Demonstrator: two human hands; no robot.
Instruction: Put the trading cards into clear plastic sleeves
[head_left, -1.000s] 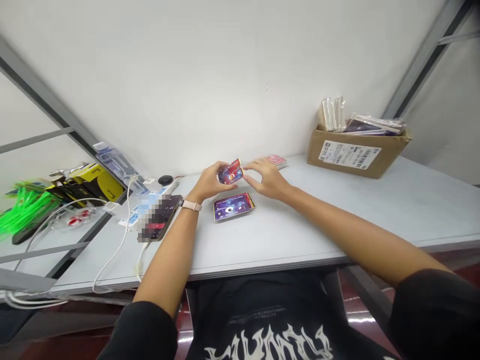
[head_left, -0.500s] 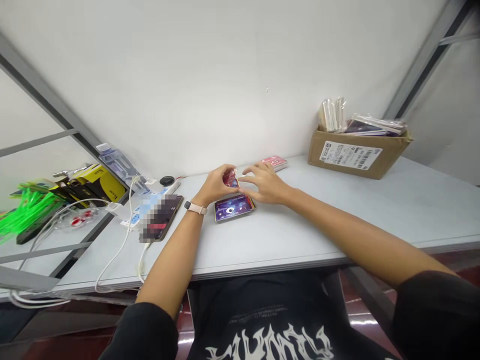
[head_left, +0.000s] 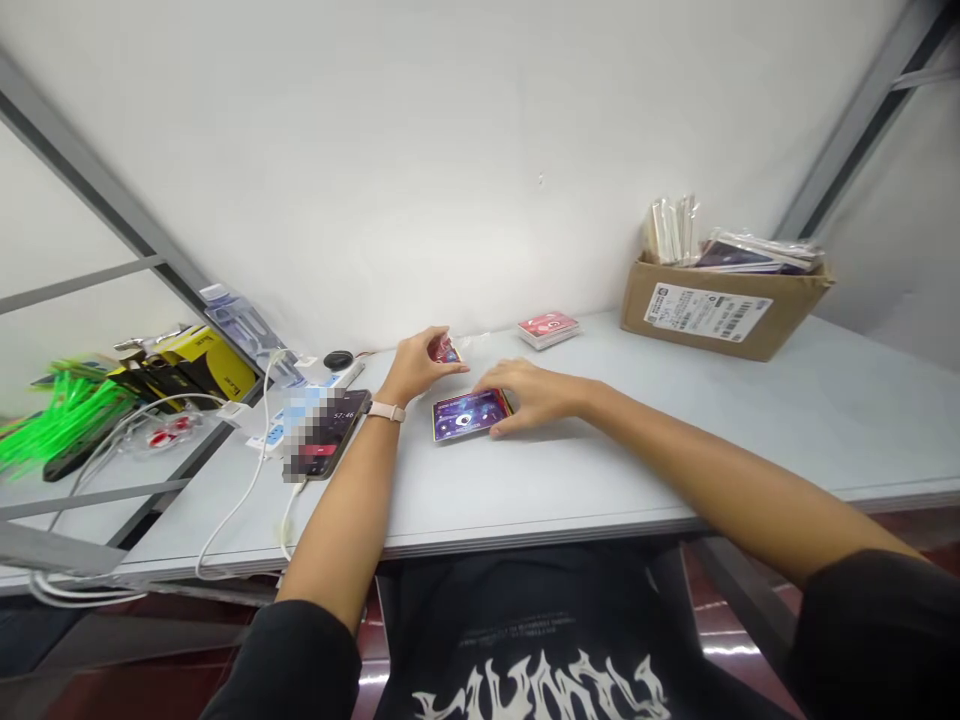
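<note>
My left hand (head_left: 418, 362) is curled round a small red-and-blue stack of cards (head_left: 444, 350), with clear plastic film (head_left: 474, 342) reaching out behind it. The stack is partly hidden by my fingers. Just in front, a dark purple card packet (head_left: 466, 416) with a white moon-like design lies on the table. My right hand (head_left: 525, 392) closes on the right end of this packet, thumb at its front edge and fingers at its back edge. Further back sits a stack of pink-red cards (head_left: 549, 328), apart from both hands.
A cardboard box (head_left: 724, 310) with plastic-sleeved packets stands at the back right. To the left lie a phone (head_left: 334, 435) on a cable, a power strip (head_left: 289, 415), a black round object (head_left: 337, 360) and a clear bottle (head_left: 247, 330). Green ties (head_left: 64, 415) lie beyond the metal frame.
My hands have drawn apart. The left moved slightly left with the red cards, while the right came down from them onto the purple packet. The pink-red stack is now fully visible.
</note>
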